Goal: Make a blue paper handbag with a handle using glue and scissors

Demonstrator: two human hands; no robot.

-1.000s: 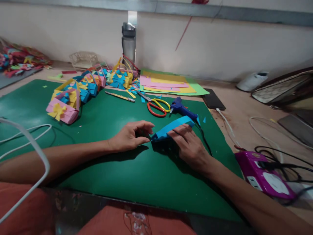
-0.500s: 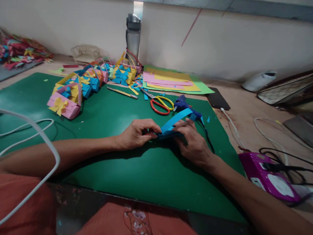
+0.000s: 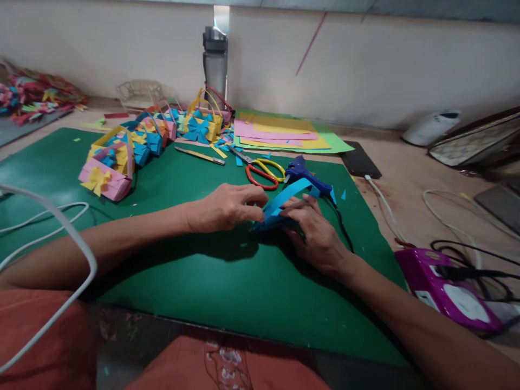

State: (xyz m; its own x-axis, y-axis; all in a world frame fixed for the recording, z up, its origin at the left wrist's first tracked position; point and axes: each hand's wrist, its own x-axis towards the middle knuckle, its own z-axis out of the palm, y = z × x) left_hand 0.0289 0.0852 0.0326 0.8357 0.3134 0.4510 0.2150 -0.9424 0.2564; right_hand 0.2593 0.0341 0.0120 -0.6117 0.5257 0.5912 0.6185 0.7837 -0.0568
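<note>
A small blue paper basket (image 3: pixel 270 221) with an arched strip handle is held just above the green board. My right hand (image 3: pixel 319 233) grips its right side, the fingers reaching under the handle and the thumb low in front. At the basket's left end, where the handle joins, my left hand (image 3: pixel 231 208) has its thumb in front and its bent fingers behind; their exact contact is partly hidden. Just beyond the basket lies a dark blue glue gun (image 3: pixel 306 176), its cord trailing towards me. Scissors (image 3: pixel 264 172) with red and yellow handles rest beside it.
Several finished paper baskets (image 3: pixel 108 173) line the board's (image 3: pixel 195 287) back left. A cutter knife (image 3: pixel 199 155), coloured paper sheets (image 3: pixel 284 132) and a water bottle (image 3: pixel 215 67) stand or lie behind. At right are a phone (image 3: pixel 361 160) and a purple power box (image 3: pixel 442 290); a white cable (image 3: pixel 77 233) crosses at left.
My left hand has risen slightly and its pinch at the basket's left corner has loosened, with the thumb now in front. My right hand keeps its hold. The view has shifted a little.
</note>
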